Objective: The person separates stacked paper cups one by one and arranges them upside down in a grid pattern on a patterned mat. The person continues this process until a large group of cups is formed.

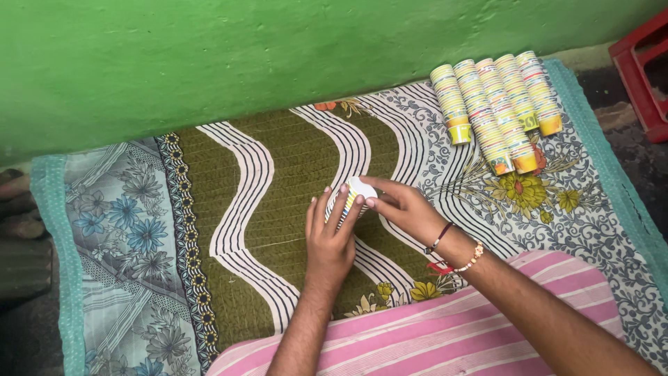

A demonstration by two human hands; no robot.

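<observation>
Looking down through the head camera, you have both hands meeting over the patterned floor mat (278, 181), near its middle. Your left hand (328, 237) reaches up from below, fingers (327, 202) spread slightly and wrapped around the side of a short stack of paper cups (351, 198). The stack lies tilted, its white round end facing up and to the right. Your right hand (403, 209) comes in from the right; its thumb and fingertips (369, 202) pinch at that white end, closed against the rim. So the cups sit between the two hands: left fingers clamped along the striped side, right fingertips on the top edge. The lower part of the stack is hidden behind your left fingers.

Bead bracelets (459, 261) circle your right wrist. Pink striped cloth (445, 334) covers your lap at the bottom edge.

Well apart, at the mat's upper right, five long rows of nested cups (497, 104) lie side by side, touching each other. A green wall (278, 56) runs behind the mat. A red stool (643, 69) shows at the far right corner.
</observation>
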